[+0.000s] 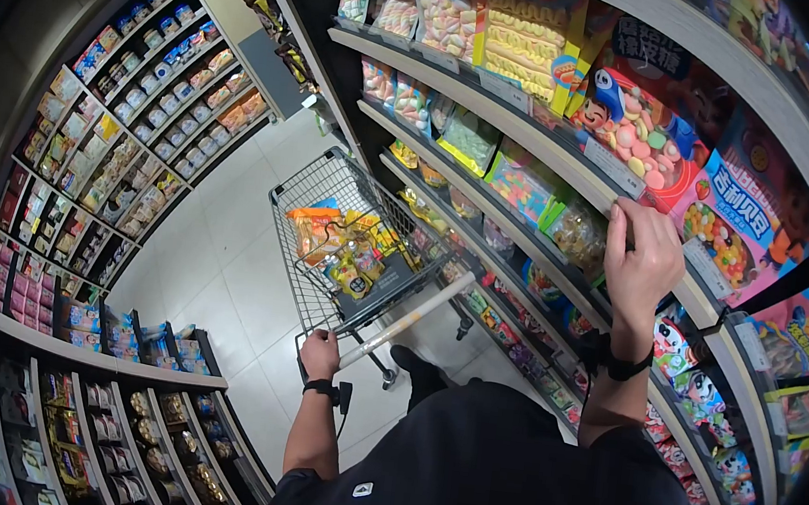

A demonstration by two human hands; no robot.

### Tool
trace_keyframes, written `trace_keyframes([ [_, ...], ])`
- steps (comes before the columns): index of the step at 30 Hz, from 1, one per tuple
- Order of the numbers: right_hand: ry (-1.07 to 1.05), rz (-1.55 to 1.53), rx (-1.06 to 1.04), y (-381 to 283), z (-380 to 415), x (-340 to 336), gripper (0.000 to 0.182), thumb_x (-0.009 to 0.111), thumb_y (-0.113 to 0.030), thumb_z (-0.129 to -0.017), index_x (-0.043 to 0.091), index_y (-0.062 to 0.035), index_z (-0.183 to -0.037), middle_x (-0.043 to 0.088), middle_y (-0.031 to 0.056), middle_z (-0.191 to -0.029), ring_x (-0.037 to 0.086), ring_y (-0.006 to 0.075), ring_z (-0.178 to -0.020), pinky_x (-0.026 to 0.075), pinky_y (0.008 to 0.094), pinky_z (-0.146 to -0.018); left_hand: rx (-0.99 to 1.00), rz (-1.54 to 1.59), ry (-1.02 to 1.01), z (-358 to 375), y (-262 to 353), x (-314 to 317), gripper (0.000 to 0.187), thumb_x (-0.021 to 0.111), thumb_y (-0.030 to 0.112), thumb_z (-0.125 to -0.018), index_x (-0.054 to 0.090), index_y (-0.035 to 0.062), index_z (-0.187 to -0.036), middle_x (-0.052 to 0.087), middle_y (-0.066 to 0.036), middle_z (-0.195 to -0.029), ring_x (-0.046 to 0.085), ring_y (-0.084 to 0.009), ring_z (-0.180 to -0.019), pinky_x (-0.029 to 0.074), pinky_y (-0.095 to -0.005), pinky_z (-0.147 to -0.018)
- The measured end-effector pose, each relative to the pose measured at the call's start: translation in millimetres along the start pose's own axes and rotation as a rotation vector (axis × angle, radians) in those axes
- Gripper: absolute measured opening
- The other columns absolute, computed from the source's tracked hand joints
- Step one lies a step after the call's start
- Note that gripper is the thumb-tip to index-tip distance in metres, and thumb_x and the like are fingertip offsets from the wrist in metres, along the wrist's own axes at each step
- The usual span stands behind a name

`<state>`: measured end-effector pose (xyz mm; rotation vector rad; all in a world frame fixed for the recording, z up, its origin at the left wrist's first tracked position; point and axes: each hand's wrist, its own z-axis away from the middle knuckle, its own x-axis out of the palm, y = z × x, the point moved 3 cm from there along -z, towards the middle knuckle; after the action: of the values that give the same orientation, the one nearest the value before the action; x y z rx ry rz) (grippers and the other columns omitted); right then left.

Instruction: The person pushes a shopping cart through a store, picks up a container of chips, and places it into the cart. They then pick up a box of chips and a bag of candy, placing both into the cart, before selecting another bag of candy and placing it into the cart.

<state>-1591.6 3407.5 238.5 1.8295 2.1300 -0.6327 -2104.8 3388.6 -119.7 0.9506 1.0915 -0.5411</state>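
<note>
My left hand (320, 354) is wrapped round the left end of the handle (407, 320) of a wire shopping cart (315, 214). Orange and yellow snack bags (355, 272) lie in the cart's basket. At the front edge of a candy shelf (573, 152), beside the price labels, is my right hand (642, 258) with its fingers bent. Its palm and fingertips face away, so anything in them is hidden. Around it are a pink bag of round candies (638, 139), a bag of colourful jelly beans (717, 236) and a clear-fronted bag (579, 236) on the shelf below.
Marshmallow bags (450, 11) and a yellow candy bag (525, 43) stand farther along the right shelves. Shelves of jars and packets (161, 79) curve along the left, with lower racks (111, 419) nearer me. Pale floor tiles (225, 273) run between them. My shoe (418, 362) is behind the cart.
</note>
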Motion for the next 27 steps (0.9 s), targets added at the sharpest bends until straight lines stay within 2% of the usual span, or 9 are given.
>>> trace_keyframes([
  [27,0.004,0.000,0.026,-1.9,1.6,1.0,0.005,0.076,-0.011,-0.086,0.073,-0.0078,-0.089,0.068,0.0070,-0.079,0.065,0.0263,-0.074,0.050,0.0375,-0.067,-0.007,-0.014,-0.018,-0.6,-1.2,-0.1,0.028,0.067,0.034,-0.096,0.078,0.0088,-0.104,0.077,-0.016,-0.101,0.073,-0.0361,-0.099,0.056,-0.0448,-0.090],
])
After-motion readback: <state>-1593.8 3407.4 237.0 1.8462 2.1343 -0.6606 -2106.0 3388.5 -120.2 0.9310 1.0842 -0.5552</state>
